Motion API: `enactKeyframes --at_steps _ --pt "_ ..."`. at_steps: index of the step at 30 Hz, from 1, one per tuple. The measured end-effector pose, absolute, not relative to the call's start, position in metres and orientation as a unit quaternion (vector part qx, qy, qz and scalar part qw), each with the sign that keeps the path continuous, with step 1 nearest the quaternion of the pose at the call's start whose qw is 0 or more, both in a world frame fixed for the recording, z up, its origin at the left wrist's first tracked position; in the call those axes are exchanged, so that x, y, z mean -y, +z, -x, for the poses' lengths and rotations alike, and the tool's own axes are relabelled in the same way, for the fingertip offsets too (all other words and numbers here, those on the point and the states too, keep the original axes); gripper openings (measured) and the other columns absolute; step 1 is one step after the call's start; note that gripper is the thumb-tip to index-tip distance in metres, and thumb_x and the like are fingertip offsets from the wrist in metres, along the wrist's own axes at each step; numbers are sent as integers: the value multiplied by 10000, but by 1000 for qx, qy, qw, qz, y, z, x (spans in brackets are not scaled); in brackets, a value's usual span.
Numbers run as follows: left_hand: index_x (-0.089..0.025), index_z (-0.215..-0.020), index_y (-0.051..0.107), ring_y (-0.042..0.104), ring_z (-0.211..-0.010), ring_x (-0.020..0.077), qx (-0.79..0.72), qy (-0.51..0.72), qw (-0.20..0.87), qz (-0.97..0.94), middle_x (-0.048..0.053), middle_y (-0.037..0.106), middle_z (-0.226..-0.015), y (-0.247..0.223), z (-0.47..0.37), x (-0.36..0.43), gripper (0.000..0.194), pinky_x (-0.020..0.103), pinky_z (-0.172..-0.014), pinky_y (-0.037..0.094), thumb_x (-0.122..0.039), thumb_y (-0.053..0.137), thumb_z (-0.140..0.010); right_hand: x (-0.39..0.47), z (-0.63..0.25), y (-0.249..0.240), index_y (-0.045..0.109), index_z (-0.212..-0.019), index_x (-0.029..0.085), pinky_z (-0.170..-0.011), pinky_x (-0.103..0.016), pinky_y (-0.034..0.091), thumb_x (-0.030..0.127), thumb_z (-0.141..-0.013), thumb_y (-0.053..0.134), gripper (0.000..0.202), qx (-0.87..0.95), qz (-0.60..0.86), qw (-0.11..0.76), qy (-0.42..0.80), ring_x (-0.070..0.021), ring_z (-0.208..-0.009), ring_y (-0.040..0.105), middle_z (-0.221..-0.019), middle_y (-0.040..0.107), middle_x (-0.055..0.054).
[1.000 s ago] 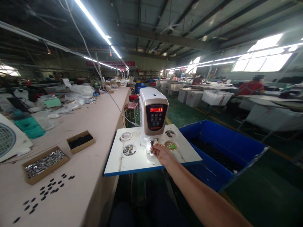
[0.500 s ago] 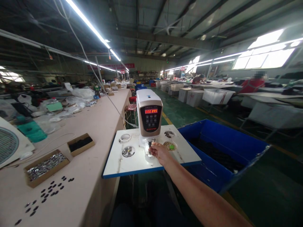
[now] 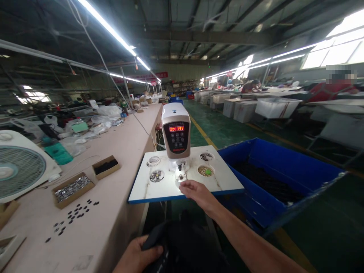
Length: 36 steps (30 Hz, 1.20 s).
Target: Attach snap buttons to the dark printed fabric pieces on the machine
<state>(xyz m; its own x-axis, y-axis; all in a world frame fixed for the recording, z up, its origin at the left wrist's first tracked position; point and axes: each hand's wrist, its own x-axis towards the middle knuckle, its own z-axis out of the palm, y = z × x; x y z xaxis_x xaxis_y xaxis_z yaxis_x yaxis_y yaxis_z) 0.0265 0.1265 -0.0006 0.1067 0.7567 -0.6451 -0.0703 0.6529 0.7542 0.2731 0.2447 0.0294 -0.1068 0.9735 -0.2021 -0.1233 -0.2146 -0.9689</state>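
Note:
My left hand (image 3: 139, 254) grips a dark cloth piece (image 3: 182, 242) at the bottom, thumb on top; whether it is a garment or a bag I cannot tell. My right hand (image 3: 197, 192) is reached out at the front of the white tabletop (image 3: 170, 191), fingers pinched together beside the lower die (image 3: 181, 177) of a press machine (image 3: 175, 132). Anything in that pinch is too small to make out. The machine's red display reads 000399. Round wells around it hold small metal parts (image 3: 157, 176) on the left and brass-coloured parts (image 3: 202, 171) with a green piece on the right.
At left, a long bench (image 3: 113, 178) carries a box of metal rings (image 3: 73, 188), a box of black pieces (image 3: 105, 168), scattered black discs (image 3: 78, 211) and a fan (image 3: 19, 167). A blue bin (image 3: 309, 172) with dark items stands right. Co-workers sit at far tables.
My right hand has drawn back from under the press head to the tabletop's front. My left hand has come into view with the dark cloth. The view has shifted slightly.

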Motion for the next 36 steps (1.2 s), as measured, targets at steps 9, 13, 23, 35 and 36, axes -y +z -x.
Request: enactKeyframes --at_steps 9,13,23,35,36 --pt "-97 -854 738 552 -625 126 -494 219 664 -517 21 690 -723 45 -56 -203 347 229 -639 405 -397 830 -705 -214 -277 29 729 -1124 217 -776 -283 481 275 -733 793 401 714 413 238 513 -230 -908 677 -989 758 -10" --pt "-117 -895 735 526 -666 116 -468 190 668 -547 2 681 -755 46 -60 -221 333 220 -656 387 -381 829 -716 -227 -287 19 726 -947 180 -647 -238 414 290 -766 748 213 680 427 254 539 -168 -738 603 -786 686 23" --pt "-134 -990 731 607 -715 139 -441 175 760 -444 62 735 -896 25 -63 -244 434 262 -729 443 -404 882 -686 -243 -290 20 704 -891 155 -645 -243 396 296 -793 675 174 651 450 256 555 -151 -726 537 -757 626 18" --pt "-113 -893 720 474 -654 119 -438 177 697 -540 -5 621 -707 4 -75 -275 351 243 -632 338 -408 816 -728 -262 -298 -5 676 -886 155 -606 -232 357 373 -785 717 243 573 431 268 643 -123 -652 497 -703 593 32" --pt "-112 -879 716 467 -647 117 -438 182 692 -544 -7 613 -696 3 -77 -280 353 243 -627 332 -413 817 -725 -265 -298 -4 679 -918 155 -614 -236 364 388 -798 710 264 573 437 274 637 -128 -662 506 -719 604 27"
